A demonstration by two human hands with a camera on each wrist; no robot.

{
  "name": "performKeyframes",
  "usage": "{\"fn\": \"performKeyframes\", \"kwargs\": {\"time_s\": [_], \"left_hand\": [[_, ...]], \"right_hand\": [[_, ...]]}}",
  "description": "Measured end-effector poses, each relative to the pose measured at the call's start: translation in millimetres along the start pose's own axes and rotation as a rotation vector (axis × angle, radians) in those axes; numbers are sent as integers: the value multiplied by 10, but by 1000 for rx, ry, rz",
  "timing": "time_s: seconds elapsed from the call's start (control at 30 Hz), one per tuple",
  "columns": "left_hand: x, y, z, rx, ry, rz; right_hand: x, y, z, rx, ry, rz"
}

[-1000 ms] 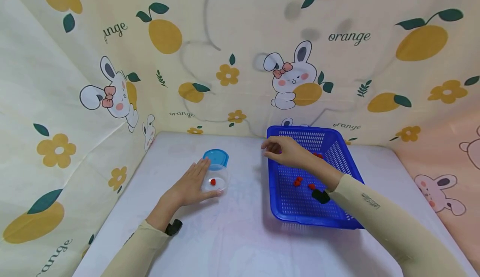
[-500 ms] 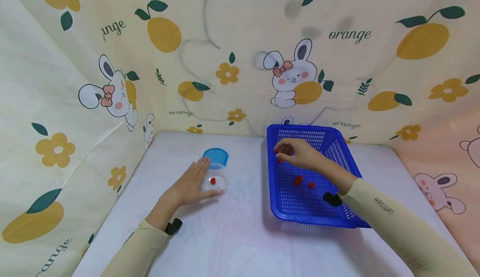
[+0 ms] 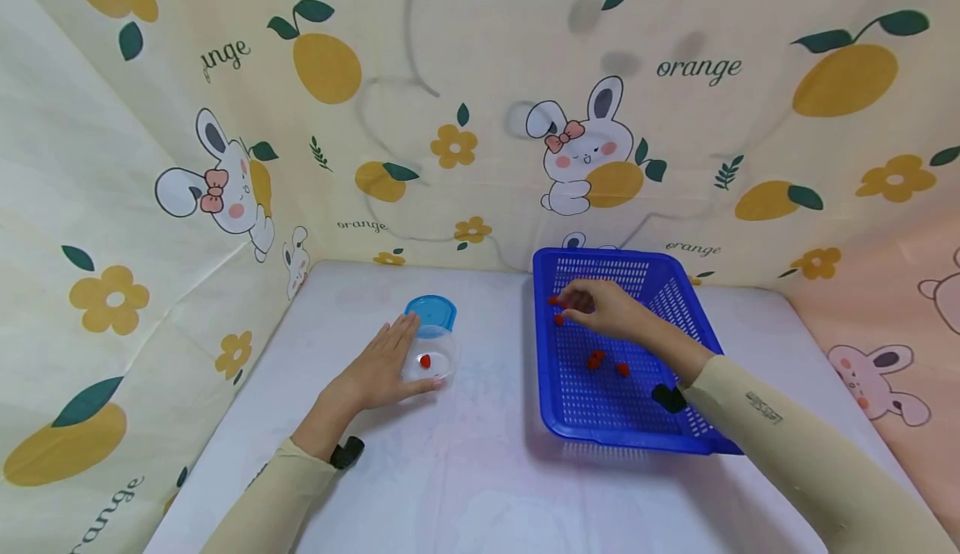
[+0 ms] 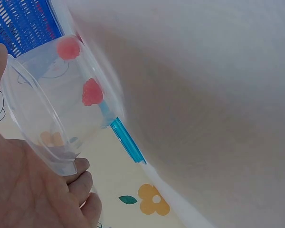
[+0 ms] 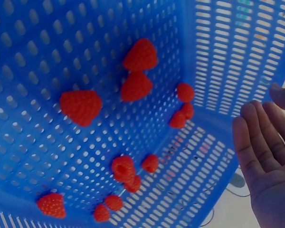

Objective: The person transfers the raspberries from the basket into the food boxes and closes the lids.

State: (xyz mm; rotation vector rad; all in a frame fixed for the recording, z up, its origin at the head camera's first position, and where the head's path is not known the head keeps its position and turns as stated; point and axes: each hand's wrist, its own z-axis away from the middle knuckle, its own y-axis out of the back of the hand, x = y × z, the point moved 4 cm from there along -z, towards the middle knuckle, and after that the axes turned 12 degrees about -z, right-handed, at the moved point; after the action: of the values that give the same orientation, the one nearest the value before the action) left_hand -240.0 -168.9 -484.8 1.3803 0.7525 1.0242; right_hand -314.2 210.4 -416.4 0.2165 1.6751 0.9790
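Observation:
My left hand (image 3: 378, 371) holds a clear plastic container (image 4: 42, 90) on the table, thumb at the near side and fingers along the left. Two raspberries (image 4: 92, 92) lie low inside it in the left wrist view; the head view shows one. Just behind the container is a blue lid (image 3: 431, 312). My right hand (image 3: 603, 311) hovers over the far left part of a blue basket (image 3: 546, 387), fingers loosely bent. Nothing shows between them in the right wrist view (image 5: 270, 156). Several raspberries (image 5: 80, 107) are scattered across the basket floor.
The basket's raised rim (image 3: 630, 446) stands on the right half of the white table (image 3: 480, 471). A patterned cloth (image 3: 480, 121) rises behind the table and along both sides.
My right hand has moved right, from the basket's left rim to over its inside, exposing raspberries near the left wall. My left hand keeps its place at the container.

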Motion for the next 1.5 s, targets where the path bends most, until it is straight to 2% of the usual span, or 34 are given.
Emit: {"fn": "performKeyframes", "kwargs": {"time_s": [0.4, 0.63, 1.03, 1.5], "left_hand": [[-19, -31, -13, 5, -7, -2], [2, -6, -5, -1, -5, -4], [7, -6, -8, 2, -10, -8], [2, -2, -4, 0, 2, 8]], "right_hand": [[209, -64, -124, -45, -24, 34], [282, -99, -158, -76, -71, 56], [437, -163, -195, -110, -42, 89], [411, -222, -258, -120, -57, 118]]}}
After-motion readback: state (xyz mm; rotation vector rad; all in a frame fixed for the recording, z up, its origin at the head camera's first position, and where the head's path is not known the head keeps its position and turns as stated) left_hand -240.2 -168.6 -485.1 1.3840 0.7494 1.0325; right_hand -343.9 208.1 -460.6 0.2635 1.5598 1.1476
